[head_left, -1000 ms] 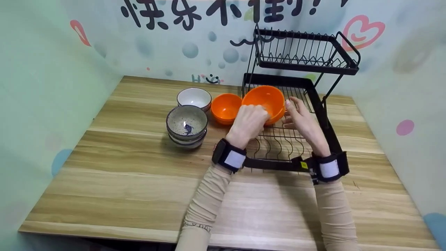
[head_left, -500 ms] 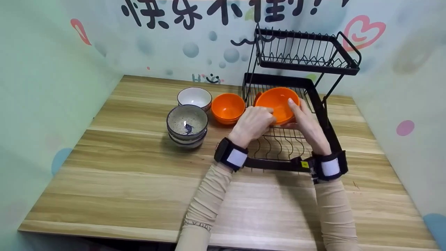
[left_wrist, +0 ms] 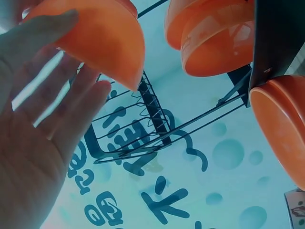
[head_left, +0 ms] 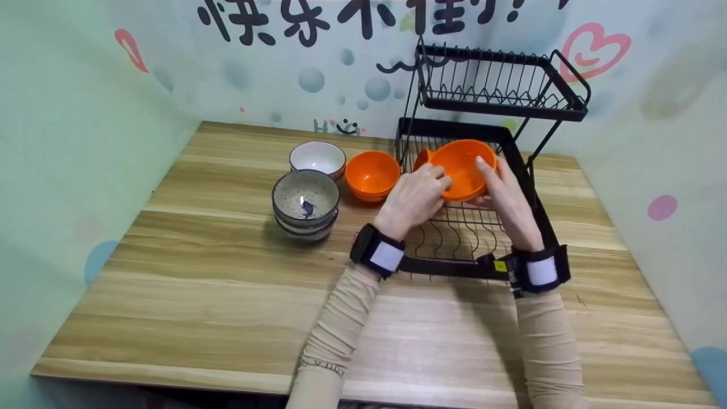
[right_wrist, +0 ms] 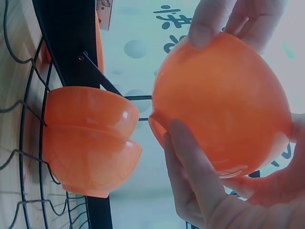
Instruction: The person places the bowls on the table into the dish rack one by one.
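An orange bowl is held tilted between both hands over the lower tier of a black dish rack. My left hand grips its left side with curled fingers. My right hand holds the opposite side, thumb over the rim and fingers under the outside, as the right wrist view shows. Whether a second bowl is nested in it I cannot tell. Beside it, two orange bowls stand on edge, one against the other, in the rack's wires; in the head view my left hand partly hides them.
Left of the rack is a stack of orange bowls. Further left stand white-lined bowls and a stack of speckled grey bowls on the wooden table. The rack's upper tier overhangs at the back.
The held orange bowl has moved right, away from the bowls standing in the rack, which now show more. My right hand has gone from beside the bowl to gripping it.
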{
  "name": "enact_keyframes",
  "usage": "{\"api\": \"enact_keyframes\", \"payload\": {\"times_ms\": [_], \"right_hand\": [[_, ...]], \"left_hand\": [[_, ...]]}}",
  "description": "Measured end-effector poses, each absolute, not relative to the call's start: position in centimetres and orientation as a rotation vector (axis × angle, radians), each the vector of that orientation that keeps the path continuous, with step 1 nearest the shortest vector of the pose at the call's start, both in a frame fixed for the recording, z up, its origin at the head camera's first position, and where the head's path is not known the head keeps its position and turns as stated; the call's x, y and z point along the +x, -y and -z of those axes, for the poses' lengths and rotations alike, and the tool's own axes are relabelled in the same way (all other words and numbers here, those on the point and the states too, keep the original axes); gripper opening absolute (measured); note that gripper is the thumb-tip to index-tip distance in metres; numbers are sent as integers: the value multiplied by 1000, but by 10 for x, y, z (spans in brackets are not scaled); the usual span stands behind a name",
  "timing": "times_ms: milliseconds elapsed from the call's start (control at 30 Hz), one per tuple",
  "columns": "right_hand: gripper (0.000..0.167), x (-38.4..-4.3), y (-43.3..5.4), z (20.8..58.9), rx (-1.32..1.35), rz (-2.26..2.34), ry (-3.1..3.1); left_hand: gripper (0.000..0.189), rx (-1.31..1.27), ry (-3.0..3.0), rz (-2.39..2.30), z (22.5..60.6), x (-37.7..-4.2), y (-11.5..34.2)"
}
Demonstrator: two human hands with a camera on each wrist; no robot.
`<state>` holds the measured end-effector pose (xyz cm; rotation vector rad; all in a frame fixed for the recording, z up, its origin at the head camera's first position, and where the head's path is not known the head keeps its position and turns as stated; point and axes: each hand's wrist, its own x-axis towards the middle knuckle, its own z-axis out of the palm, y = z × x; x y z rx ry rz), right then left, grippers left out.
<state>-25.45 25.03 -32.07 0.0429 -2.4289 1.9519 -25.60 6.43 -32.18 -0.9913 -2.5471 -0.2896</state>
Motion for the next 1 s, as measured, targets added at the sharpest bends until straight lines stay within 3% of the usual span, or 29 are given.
{"api": "enact_keyframes", "payload": {"times_ms": [200, 500, 1000], "right_hand": [[68, -255, -256, 319, 13, -1909, 2408], [69, -257, -263, 318, -2, -1859, 2423], [65, -259, -275, 321, -56, -1660, 2438]], "left_hand": [[30, -784, 2595, 329, 326, -260, -62], [26, -479, 2909, 299, 343, -266, -55], [27, -350, 3174, 252, 345, -267, -57]]}}
